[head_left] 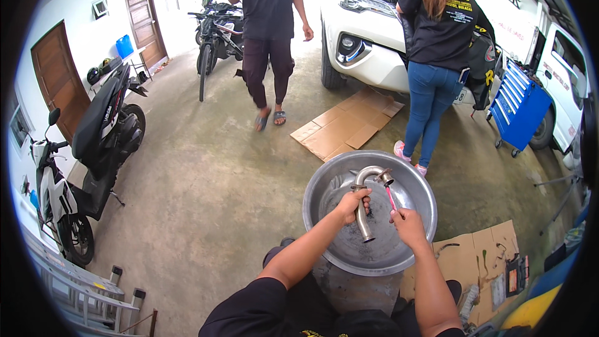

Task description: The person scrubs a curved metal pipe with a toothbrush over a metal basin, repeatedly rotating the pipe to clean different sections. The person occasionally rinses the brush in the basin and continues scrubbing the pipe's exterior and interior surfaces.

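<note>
My left hand (354, 206) is wrapped round a U-shaped metal pipe (364, 219) with flanged ends, held tilted over a wide metal basin (309, 212). In my right hand (407, 224) is a slim pink toothbrush-like brush (391, 198), its far end at the pipe's upper right opening. That end is too small to make out and may be partly inside the pipe. Dark residue marks the basin's floor beneath the pipe, whose lower open end points toward me.
Tools lie on cardboard (458, 256) at right. More cardboard (349, 122) lies before a white car (368, 31) with its hood raised. One person (268, 19) walks ahead; another (437, 31) stands beside the car. A blue tool cart (518, 103), a scooter (93, 150) and ladders (81, 287) stand around.
</note>
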`<state>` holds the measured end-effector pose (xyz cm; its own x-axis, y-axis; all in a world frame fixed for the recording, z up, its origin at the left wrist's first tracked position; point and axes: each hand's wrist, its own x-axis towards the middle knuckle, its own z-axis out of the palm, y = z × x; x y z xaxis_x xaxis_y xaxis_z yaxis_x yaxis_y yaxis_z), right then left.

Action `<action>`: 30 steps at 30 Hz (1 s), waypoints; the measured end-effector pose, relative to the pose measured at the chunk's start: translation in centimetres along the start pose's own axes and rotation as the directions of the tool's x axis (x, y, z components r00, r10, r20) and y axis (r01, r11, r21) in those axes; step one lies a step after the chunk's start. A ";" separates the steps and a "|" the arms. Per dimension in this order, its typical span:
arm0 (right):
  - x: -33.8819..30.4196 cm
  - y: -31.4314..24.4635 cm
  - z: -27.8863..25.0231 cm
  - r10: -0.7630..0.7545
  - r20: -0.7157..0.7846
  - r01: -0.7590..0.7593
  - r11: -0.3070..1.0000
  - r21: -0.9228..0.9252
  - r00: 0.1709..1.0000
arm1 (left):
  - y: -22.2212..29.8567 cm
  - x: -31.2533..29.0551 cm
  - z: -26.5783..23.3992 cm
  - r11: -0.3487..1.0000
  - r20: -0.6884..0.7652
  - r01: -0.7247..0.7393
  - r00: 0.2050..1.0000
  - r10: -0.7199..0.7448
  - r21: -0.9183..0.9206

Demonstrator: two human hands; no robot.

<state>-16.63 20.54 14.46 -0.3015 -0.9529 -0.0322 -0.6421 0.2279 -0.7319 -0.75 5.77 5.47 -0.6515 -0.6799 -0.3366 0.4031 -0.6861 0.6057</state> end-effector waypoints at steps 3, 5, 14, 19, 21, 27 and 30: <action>-0.2 0.3 0.2 0.044 -0.015 -0.043 0.998 0.050 0.999 | -0.2 0.0 0.4 1.000 -0.071 -0.005 0.997 0.007 0.026; -0.3 0.6 0.0 0.105 0.052 -0.111 0.987 0.114 0.993 | -0.6 -0.4 0.3 0.999 -0.074 -0.013 0.997 0.016 0.037; -2.6 -2.5 1.1 0.008 -0.010 -0.011 0.936 -0.352 1.000 | -3.6 -1.1 0.0 0.995 -0.059 0.089 0.994 -0.092 -0.049; -3.1 -3.7 0.6 0.010 -0.056 -0.030 0.929 -0.370 0.998 | -4.7 -1.3 1.0 0.975 -0.006 0.179 0.983 -0.181 -0.134; -3.2 -3.7 -0.3 0.019 -0.088 -0.054 0.908 -0.415 0.996 | -4.6 -1.6 3.0 0.971 -0.011 0.172 0.984 -0.176 -0.164; -3.0 -1.8 -2.9 0.088 0.061 -0.044 0.854 -0.518 0.994 | -5.1 -0.9 5.1 0.995 -0.044 0.085 0.995 -0.087 -0.046; -1.4 0.7 -3.7 0.102 0.177 -0.010 0.889 -0.458 0.979 | -5.5 0.1 6.4 0.991 -0.059 0.128 0.990 -0.125 0.035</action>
<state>-19.23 22.75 16.54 -0.2362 -0.9448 -0.2268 -0.8903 0.3040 -0.3390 -7.14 11.08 6.73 -0.6580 -0.6025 -0.4517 0.2941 -0.7578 0.5825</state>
